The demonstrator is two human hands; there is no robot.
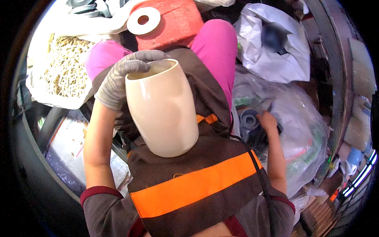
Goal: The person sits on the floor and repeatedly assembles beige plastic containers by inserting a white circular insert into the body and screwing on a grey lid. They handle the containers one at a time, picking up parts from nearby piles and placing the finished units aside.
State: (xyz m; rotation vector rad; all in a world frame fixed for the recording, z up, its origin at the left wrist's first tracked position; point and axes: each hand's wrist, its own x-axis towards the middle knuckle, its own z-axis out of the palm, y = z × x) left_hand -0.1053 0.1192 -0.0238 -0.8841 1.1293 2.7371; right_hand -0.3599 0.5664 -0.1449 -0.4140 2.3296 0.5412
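A glossy cream vase-shaped vessel (162,114) rests tilted on my lap, its open mouth facing away from me. My left hand (125,75), in a grey knitted glove, grips its rim, with fingers over the far edge. On the right, my bare right hand (268,121) reaches into a clear plastic bag (300,118). Its fingers look curled together beside a grey ring-shaped part (249,119); whatever they may hold is hidden. Dark pieces lie under that hand. A brown apron (158,173) with an orange band covers my lap.
A white sack of small tan pieces (65,69) stands at the left. Ahead, a white disc with a hole (134,24) lies on a red block (173,23). A white bag (250,47) holds something dark at the upper right. A dark metal rail (341,79) runs along the right.
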